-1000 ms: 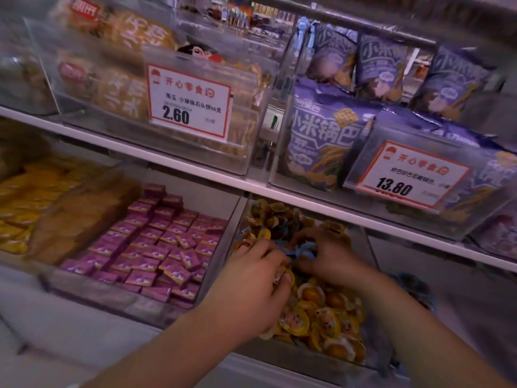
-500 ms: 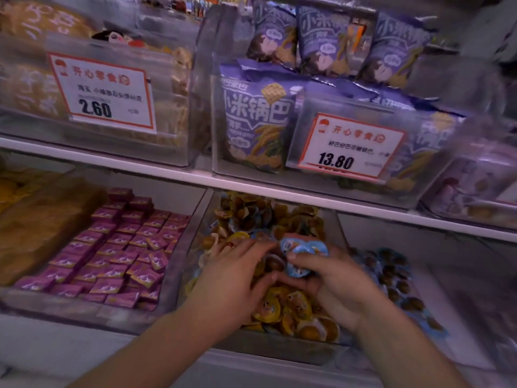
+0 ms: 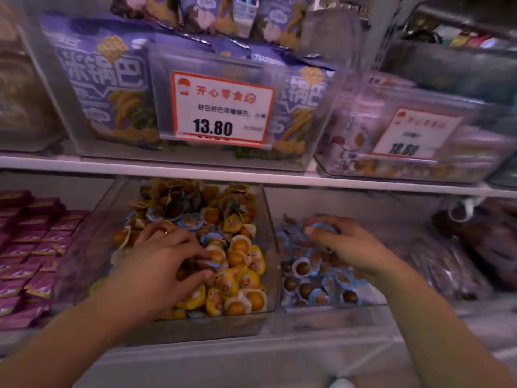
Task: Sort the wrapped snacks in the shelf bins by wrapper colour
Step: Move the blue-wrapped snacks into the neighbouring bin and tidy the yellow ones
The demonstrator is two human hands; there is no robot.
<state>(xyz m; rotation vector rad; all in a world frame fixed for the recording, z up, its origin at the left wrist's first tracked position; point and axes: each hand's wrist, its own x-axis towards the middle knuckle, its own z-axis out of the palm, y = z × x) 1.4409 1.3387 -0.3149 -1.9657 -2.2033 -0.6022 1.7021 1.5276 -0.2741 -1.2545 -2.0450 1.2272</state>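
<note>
A clear middle bin [image 3: 268, 275] on the lower shelf holds mostly yellow-wrapped snacks [image 3: 240, 278] with some blue-wrapped ones [image 3: 193, 221] mixed in. My left hand [image 3: 165, 264] lies in this bin, its fingers curled into the pile around a blue-edged snack [image 3: 214, 265]. The bin to its right [image 3: 330, 308] holds blue-wrapped snacks [image 3: 313, 287]. My right hand [image 3: 344, 245] is over that right bin and grips a few blue-wrapped snacks [image 3: 321, 226] in its fingertips.
A left bin holds pink-purple wrapped bars [image 3: 30, 247]. Dark packets [image 3: 453, 264] lie at the far right. The upper shelf [image 3: 251, 176] carries clear bins of purple bags [image 3: 106, 88] with price tags [image 3: 221, 107]. The shelf front edge [image 3: 251, 357] is below my arms.
My right hand has carried the blue-wrapped snacks from the middle bin over into the right bin. My left hand stayed in the middle bin. The view has swung to the right.
</note>
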